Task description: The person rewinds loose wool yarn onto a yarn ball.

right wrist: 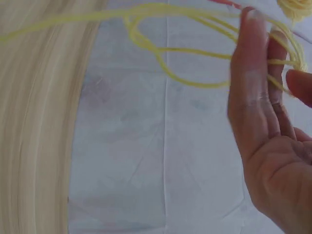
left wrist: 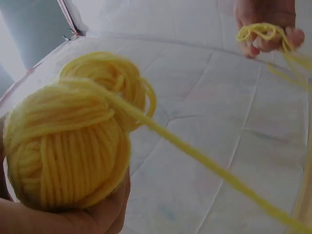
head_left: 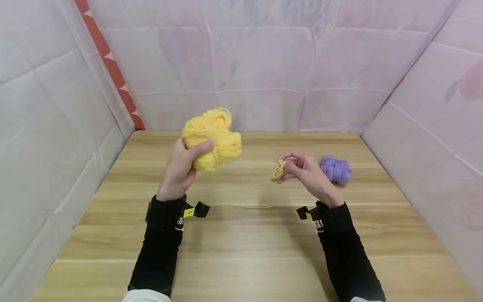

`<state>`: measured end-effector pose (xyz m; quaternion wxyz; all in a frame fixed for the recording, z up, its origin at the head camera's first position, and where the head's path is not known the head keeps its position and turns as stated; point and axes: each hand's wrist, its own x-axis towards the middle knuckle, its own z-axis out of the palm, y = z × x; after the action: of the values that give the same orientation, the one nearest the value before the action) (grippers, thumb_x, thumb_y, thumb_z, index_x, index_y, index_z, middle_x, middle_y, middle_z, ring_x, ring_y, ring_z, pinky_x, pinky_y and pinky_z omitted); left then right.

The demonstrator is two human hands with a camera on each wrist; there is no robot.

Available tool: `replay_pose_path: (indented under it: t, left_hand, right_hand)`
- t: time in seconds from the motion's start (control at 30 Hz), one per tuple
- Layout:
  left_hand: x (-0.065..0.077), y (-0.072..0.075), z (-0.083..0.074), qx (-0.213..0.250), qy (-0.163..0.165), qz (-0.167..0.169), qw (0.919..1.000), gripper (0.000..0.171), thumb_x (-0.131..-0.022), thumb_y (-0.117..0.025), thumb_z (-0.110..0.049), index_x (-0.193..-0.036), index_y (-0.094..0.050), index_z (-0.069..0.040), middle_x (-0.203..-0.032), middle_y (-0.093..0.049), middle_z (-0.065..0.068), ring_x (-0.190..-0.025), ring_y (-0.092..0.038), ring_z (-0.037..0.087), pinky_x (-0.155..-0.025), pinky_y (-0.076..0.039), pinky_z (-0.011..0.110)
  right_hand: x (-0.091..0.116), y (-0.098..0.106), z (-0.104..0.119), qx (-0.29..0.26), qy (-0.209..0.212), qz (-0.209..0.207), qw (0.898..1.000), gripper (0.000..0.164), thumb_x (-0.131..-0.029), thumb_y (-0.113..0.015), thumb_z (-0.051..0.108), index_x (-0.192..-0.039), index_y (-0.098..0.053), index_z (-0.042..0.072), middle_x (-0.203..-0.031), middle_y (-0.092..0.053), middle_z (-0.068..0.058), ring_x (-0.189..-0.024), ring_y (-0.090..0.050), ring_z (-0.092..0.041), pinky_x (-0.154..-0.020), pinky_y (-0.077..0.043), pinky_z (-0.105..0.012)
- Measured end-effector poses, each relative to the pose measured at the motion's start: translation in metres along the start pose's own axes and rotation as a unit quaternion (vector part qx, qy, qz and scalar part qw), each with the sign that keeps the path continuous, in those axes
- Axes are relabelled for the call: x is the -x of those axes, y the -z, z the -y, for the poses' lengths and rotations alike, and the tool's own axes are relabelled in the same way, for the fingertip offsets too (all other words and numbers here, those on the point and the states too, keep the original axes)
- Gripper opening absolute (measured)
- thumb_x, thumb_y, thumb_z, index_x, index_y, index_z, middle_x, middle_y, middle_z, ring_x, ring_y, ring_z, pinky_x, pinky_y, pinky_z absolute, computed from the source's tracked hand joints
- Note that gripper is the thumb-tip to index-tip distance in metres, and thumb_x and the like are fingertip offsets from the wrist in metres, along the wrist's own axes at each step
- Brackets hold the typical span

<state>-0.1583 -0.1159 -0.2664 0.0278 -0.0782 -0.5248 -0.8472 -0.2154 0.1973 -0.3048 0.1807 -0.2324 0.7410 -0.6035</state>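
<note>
My left hand (head_left: pixel 181 167) grips a yellow ball of yarn (head_left: pixel 211 142), its thumb pressed across the front, held up above the table. From the ball a single strand (left wrist: pixel 195 153) runs off to the lower right in the left wrist view. To the right, my right hand (head_left: pixel 303 172) holds a small bunch of yellow yarn loops (head_left: pixel 278 168) at its fingers, also above the table. In the right wrist view the loops (right wrist: pixel 195 51) pass around the fingers (right wrist: pixel 253 63), and a strand leads off to the left.
A purple ball of yarn (head_left: pixel 336 170) lies on the wooden table (head_left: pixel 241 239) just beyond my right hand. Part of a yellow strand (head_left: pixel 241 206) stretches between the two wrists in the head view. Pale printed sheets (head_left: pixel 260 63) wall the table at the back and sides.
</note>
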Motion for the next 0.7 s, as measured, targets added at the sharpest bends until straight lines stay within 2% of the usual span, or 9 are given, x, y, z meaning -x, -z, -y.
replay_pose_path:
  t: [0.07, 0.13, 0.27, 0.3, 0.37, 0.43, 0.5, 0.63, 0.7]
  left_hand:
    - [0.000, -0.001, 0.003, -0.002, 0.045, 0.062, 0.9970, 0.042, -0.086, -0.062, 0.006, -0.125, -0.047, -0.004, -0.111, -0.061, 0.009, -0.095, -0.068, 0.020, -0.080, -0.059, 0.032]
    - [-0.001, -0.002, 0.008, -0.006, 0.085, 0.129, 0.9880, 0.043, -0.084, -0.062, 0.006, -0.124, -0.048, -0.004, -0.109, -0.064, 0.010, -0.092, -0.069, 0.021, -0.078, -0.060, 0.033]
    - [-0.003, -0.007, 0.020, -0.009, 0.149, 0.236, 0.9602, 0.050, -0.080, -0.066, 0.004, -0.126, -0.046, -0.002, -0.108, -0.065, 0.012, -0.092, -0.070, 0.024, -0.080, -0.059, 0.036]
    - [-0.004, -0.009, 0.024, -0.012, 0.162, 0.257, 0.9527, 0.053, -0.079, -0.067, 0.004, -0.127, -0.044, -0.002, -0.108, -0.064, 0.012, -0.092, -0.070, 0.024, -0.080, -0.059, 0.036]
    - [-0.005, -0.012, 0.032, -0.015, 0.182, 0.292, 0.9389, 0.057, -0.078, -0.070, 0.003, -0.128, -0.042, -0.001, -0.108, -0.064, 0.012, -0.092, -0.070, 0.024, -0.080, -0.059, 0.036]
    - [-0.006, -0.015, 0.040, -0.015, 0.196, 0.314, 0.9287, 0.059, -0.077, -0.072, 0.001, -0.128, -0.042, 0.000, -0.106, -0.065, 0.012, -0.090, -0.070, 0.023, -0.079, -0.059, 0.035]
    - [-0.007, -0.017, 0.047, -0.006, 0.199, 0.328, 0.9236, 0.059, -0.077, -0.074, -0.002, -0.126, -0.043, 0.001, -0.104, -0.065, 0.011, -0.089, -0.070, 0.022, -0.078, -0.060, 0.034]
    - [-0.009, -0.018, 0.055, 0.020, 0.202, 0.339, 0.9189, 0.056, -0.076, -0.075, -0.005, -0.123, -0.044, -0.001, -0.103, -0.065, 0.009, -0.088, -0.069, 0.021, -0.077, -0.059, 0.032]
    - [-0.009, -0.019, 0.057, 0.028, 0.199, 0.339, 0.9191, 0.055, -0.076, -0.074, -0.005, -0.122, -0.044, -0.002, -0.104, -0.065, 0.009, -0.089, -0.069, 0.020, -0.078, -0.059, 0.031]
  right_hand:
    - [0.000, -0.007, 0.001, 0.006, 0.002, -0.014, 1.000, 0.024, -0.101, -0.048, 0.014, -0.114, -0.051, -0.006, -0.091, -0.072, -0.008, -0.084, -0.071, -0.024, -0.083, -0.058, -0.035]
    - [-0.002, -0.015, 0.002, 0.010, 0.012, -0.035, 0.999, 0.027, -0.101, -0.049, 0.017, -0.108, -0.053, -0.009, -0.088, -0.073, -0.003, -0.083, -0.071, -0.021, -0.082, -0.057, -0.032]
    - [-0.006, -0.034, 0.003, 0.021, 0.046, -0.104, 0.993, 0.028, -0.101, -0.047, 0.014, -0.086, -0.058, -0.007, -0.077, -0.070, 0.006, -0.076, -0.068, -0.011, -0.077, -0.057, -0.027]
    - [-0.007, -0.038, 0.004, 0.029, 0.053, -0.124, 0.990, 0.030, -0.101, -0.048, 0.015, -0.080, -0.058, -0.005, -0.072, -0.067, 0.008, -0.071, -0.065, -0.008, -0.073, -0.056, -0.024]
    - [-0.010, -0.046, 0.004, 0.046, 0.075, -0.155, 0.984, 0.036, -0.101, -0.048, 0.015, -0.068, -0.055, 0.001, -0.062, -0.058, 0.009, -0.060, -0.055, -0.004, -0.078, -0.053, -0.018]
    - [-0.012, -0.052, 0.003, 0.074, 0.098, -0.176, 0.977, 0.043, -0.101, -0.049, 0.016, -0.059, -0.051, 0.005, -0.054, -0.047, 0.007, -0.053, -0.042, -0.005, -0.074, -0.049, -0.015]
    - [-0.013, -0.055, 0.003, 0.088, 0.115, -0.181, 0.973, 0.050, -0.103, -0.046, 0.020, -0.054, -0.043, 0.007, -0.050, -0.037, 0.004, -0.048, -0.030, -0.007, -0.064, -0.043, -0.014]
    - [-0.013, -0.060, 0.003, 0.134, 0.103, -0.194, 0.966, 0.056, -0.106, -0.034, 0.033, -0.054, -0.037, 0.011, -0.050, -0.033, 0.001, -0.045, -0.026, -0.009, -0.047, -0.029, -0.023]
    - [-0.013, -0.062, 0.004, 0.153, 0.086, -0.187, 0.966, 0.056, -0.106, -0.029, 0.039, -0.057, -0.039, 0.012, -0.052, -0.035, 0.000, -0.046, -0.032, -0.014, -0.047, -0.031, -0.025]
